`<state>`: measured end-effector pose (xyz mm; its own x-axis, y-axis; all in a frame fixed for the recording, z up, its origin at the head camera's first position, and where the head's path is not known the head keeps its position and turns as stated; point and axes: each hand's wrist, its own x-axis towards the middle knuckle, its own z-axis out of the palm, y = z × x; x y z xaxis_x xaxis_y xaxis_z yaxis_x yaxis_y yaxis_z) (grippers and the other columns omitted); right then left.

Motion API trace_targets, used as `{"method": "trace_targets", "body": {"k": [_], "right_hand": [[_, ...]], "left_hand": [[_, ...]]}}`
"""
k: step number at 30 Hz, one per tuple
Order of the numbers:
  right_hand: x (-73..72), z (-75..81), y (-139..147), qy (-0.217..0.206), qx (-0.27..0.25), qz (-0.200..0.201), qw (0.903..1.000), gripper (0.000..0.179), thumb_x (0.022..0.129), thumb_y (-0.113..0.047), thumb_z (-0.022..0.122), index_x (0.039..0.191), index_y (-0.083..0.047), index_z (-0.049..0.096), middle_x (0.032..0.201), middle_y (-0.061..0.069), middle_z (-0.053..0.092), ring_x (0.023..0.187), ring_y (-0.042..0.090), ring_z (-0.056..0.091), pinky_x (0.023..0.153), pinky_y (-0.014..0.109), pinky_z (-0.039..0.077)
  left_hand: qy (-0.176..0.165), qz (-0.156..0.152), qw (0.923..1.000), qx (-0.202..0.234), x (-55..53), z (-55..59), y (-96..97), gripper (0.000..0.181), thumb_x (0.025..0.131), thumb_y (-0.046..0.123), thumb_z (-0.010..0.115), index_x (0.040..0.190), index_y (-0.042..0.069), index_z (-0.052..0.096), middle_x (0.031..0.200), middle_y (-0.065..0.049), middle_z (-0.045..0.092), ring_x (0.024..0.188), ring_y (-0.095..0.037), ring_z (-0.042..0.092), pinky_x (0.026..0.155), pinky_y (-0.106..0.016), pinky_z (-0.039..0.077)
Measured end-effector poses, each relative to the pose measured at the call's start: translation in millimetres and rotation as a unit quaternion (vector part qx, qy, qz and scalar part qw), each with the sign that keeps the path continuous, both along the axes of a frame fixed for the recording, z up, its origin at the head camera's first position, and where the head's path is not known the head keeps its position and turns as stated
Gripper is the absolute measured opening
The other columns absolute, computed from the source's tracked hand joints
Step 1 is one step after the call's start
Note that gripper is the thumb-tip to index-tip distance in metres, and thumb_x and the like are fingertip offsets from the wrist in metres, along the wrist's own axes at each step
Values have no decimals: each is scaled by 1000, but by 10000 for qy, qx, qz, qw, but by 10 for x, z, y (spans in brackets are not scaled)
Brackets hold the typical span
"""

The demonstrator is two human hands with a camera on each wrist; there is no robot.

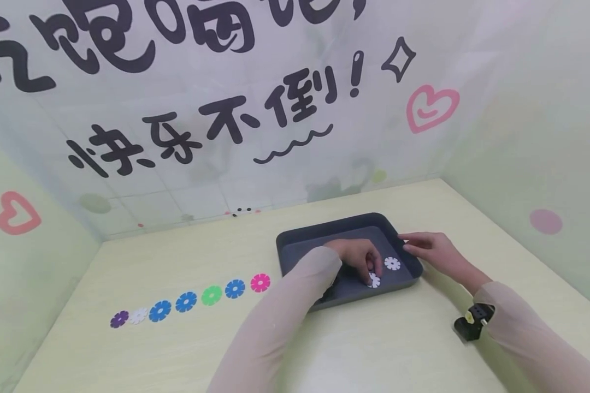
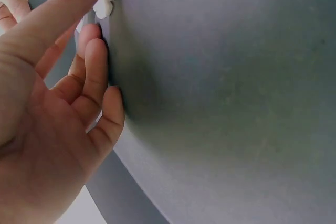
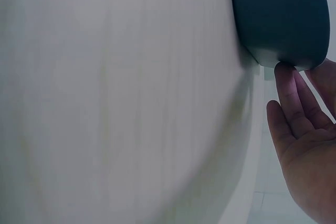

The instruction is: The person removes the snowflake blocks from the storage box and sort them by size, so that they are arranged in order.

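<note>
In the head view my left hand (image 1: 361, 255) is inside the dark grey tray (image 1: 305, 236), reaching across from the left. Its thumb and forefinger pinch a white notched disc (image 1: 374, 280), partly hidden by the fingertips; the left wrist view shows the disc's edge (image 2: 105, 6) at the thumb tip, with the other fingers curled beside it. A second white notched disc (image 1: 392, 263) lies flat in the tray, to the right. My right hand (image 1: 435, 252) touches the tray's right end from outside, its fingers fairly straight; in the right wrist view fingertips meet the tray wall (image 3: 283, 24).
Left of the tray, a row of notched discs lies on the pale table (image 1: 177, 360): purple (image 1: 119, 319), white (image 1: 139, 315), several blue (image 1: 160, 310), green (image 1: 211, 295) and pink (image 1: 260, 283). A printed wall (image 1: 285, 180) stands behind. A black device (image 1: 473, 322) sits at the right wrist.
</note>
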<state>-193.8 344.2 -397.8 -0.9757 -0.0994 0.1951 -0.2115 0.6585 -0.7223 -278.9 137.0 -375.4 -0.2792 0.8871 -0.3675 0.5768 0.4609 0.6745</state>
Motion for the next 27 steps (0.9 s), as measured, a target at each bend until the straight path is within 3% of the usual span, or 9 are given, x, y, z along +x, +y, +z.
{"method": "trace_targets", "body": {"k": [4, 10, 17, 24, 27], "right_hand": [[-1, 14, -16, 17, -11, 0, 10000, 34, 89, -14, 61, 116, 7, 59, 111, 23, 60, 93, 9, 60, 73, 15, 44], [-13, 8, -18, -39, -32, 0, 10000, 35, 88, -15, 61, 116, 6, 59, 112, 22, 60, 90, 0, 57, 74, 15, 44], [-22, -15, -4, -72, -106, 32, 9999, 35, 88, -14, 61, 117, 7, 58, 111, 22, 60, 89, -3, 56, 73, 15, 45], [0, 4, 8, -114, -58, -14, 9999, 37, 88, -17, 62, 118, 6, 58, 112, 22, 60, 94, 10, 60, 74, 16, 45], [5, 3, 9, -88, -19, -6, 10000, 38, 88, -17, 62, 118, 5, 58, 112, 21, 60, 93, 8, 59, 74, 15, 45]], "left_hand": [[199, 180, 9994, -218, 3, -1, -15, 20, 70, 2, 78, 85, 8, 68, 72, 2, 54, 67, -6, 47, 59, -17, 38], [341, 309, 9979, -460, 20, 6, -25, 19, 70, 5, 78, 84, 10, 66, 75, 3, 56, 68, -6, 49, 61, -17, 39], [504, 334, 9970, -480, 25, 17, -71, 13, 73, 2, 74, 80, 9, 65, 76, 3, 61, 70, -7, 53, 64, -17, 42], [513, 553, 9964, -385, 26, 112, -159, 11, 74, 4, 74, 77, 10, 65, 77, 2, 61, 70, -10, 53, 63, -19, 42], [501, 605, 9967, -223, 3, 149, -236, 11, 75, 3, 74, 77, 9, 64, 77, 1, 61, 69, -10, 53, 62, -19, 43]]}}
